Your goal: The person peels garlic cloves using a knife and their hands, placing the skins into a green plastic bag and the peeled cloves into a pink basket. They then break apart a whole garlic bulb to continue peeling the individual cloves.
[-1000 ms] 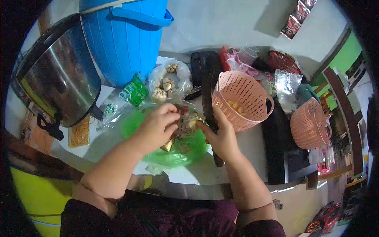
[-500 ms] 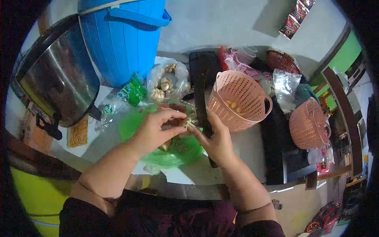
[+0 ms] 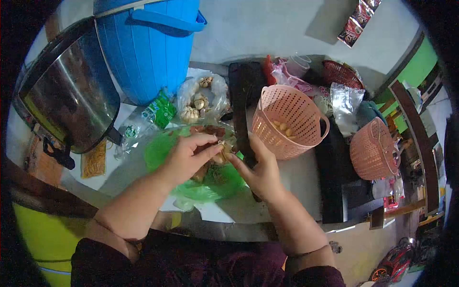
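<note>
Over a green plastic bag point(image 3: 210, 189), my left hand point(image 3: 184, 160) pinches at a piece of garlic point(image 3: 222, 154) with its thumb and fingertips. My right hand point(image 3: 265, 174) grips the same garlic from the other side, its thumb pressed against it. Some of the right fingers are hidden. Brownish scraps point(image 3: 217, 174) lie on the green bag beneath the hands. Just beyond, a clear plastic bag point(image 3: 217, 95) holds several whole garlic bulbs point(image 3: 201, 101). To the right stands a pink basket point(image 3: 291, 107) with several peeled pale cloves point(image 3: 283, 128) inside.
A tall blue bucket point(image 3: 148, 52) and a large metal pot point(image 3: 71, 86) stand at the back left. A packet of orange-brown strands point(image 3: 94, 160) lies near the pot. Further right are a second pink basket point(image 3: 373, 150) and a brown basket point(image 3: 342, 74).
The garlic between my hands has turned, and more of its rounded side shows. My left fingertips have shifted slightly left and are closer together. The baskets stay put.
</note>
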